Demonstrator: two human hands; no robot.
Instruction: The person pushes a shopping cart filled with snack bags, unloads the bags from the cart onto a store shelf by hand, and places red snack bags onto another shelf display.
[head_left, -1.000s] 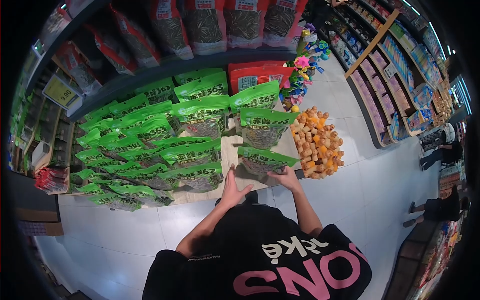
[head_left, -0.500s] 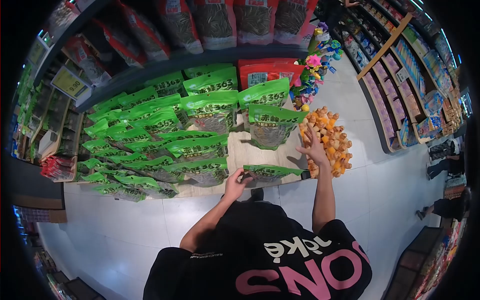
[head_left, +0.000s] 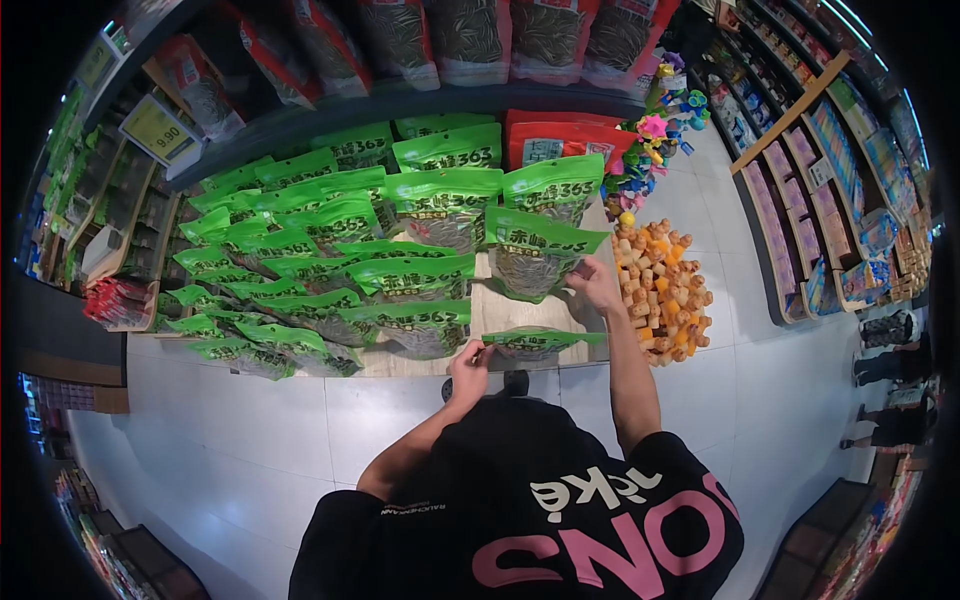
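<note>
Rows of green-topped bags [head_left: 415, 325] stand on a wooden display table [head_left: 515, 312]. At its front edge, the left end of a green bag [head_left: 545, 342] is beside my left hand [head_left: 468, 374], whose fingers are closed at that corner. Farther back, my right hand [head_left: 596, 285] has its fingers closed on the lower right side of an upright green bag [head_left: 535, 262], which leans a little. Behind that one stand another green bag [head_left: 555, 185] and a red package [head_left: 565, 140].
Red-edged bags [head_left: 470, 40] line the shelf above the table. To the right are a pile of brown and orange pieces [head_left: 662, 290] and colourful flower-like items [head_left: 655, 130]. A yellow price sign [head_left: 162, 132] hangs at the left. People [head_left: 890, 425] stand at the far right.
My right hand has gone from the front bag to the upright bag behind it and closed on its side. My left hand stays by the front bag, which now sits nearly level.
</note>
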